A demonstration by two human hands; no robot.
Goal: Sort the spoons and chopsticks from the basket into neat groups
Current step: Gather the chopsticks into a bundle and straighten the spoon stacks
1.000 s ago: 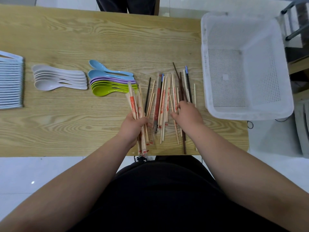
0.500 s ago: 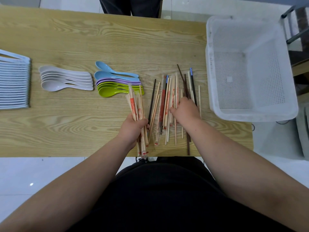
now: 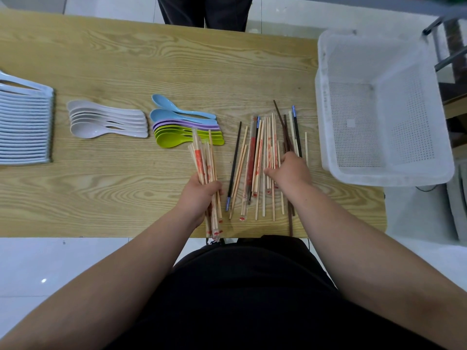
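Since the earlier frames the right hand (image 3: 290,171) has slid a little toward the upper part of the loose chopsticks (image 3: 262,157), which lie spread at centre right of the table (image 3: 126,59). Its fingers press down among them, curled over a few wrapped sticks; whether any are actually gripped I cannot tell. At centre frame the left hand (image 3: 202,195) is clenched around a bundle (image 3: 206,165) of wrapped chopsticks, their tips fanning up toward the coloured spoons (image 3: 182,127). Those blue, purple and green spoons are nested in a row at centre, with the white spoons (image 3: 106,122) nested just to their left. A stack of white trays (image 3: 24,122) sits at the left edge. At the right edge the white basket (image 3: 379,109) overhangs the table.
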